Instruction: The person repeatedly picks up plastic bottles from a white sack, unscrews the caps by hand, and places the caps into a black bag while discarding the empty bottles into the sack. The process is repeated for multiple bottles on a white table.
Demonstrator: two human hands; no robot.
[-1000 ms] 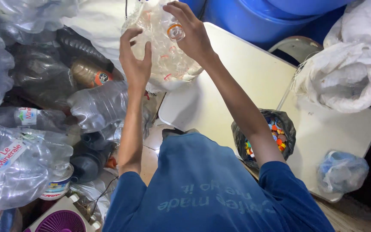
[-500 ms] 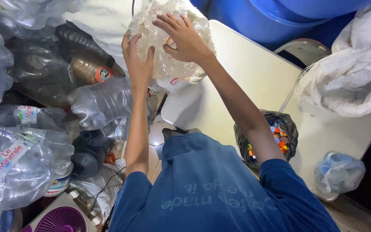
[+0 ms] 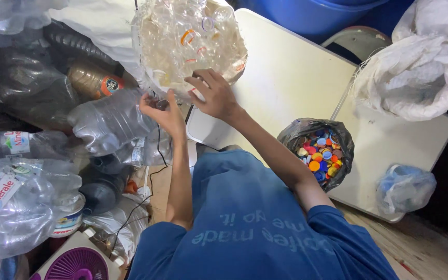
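Two hands work at the underside of a clear sack of crushed bottles (image 3: 190, 39) bulging over the white table (image 3: 286, 78). It looks light but bulky, its thin film slippery and easy to tear; the gathered bottom seems the best hold. The left hand (image 3: 163, 111) pinches something small there, fingers nearly closed. The right hand (image 3: 214, 96) spreads loosely open, fingertips touching the film.

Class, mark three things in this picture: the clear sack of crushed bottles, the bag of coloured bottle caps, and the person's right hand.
Clear sack of crushed bottles (image 3: 190, 39): head view, middle of its bulging side.
Bag of coloured bottle caps (image 3: 292, 132): head view, dark rim.
Right hand (image 3: 214, 97): head view, back of the hand.
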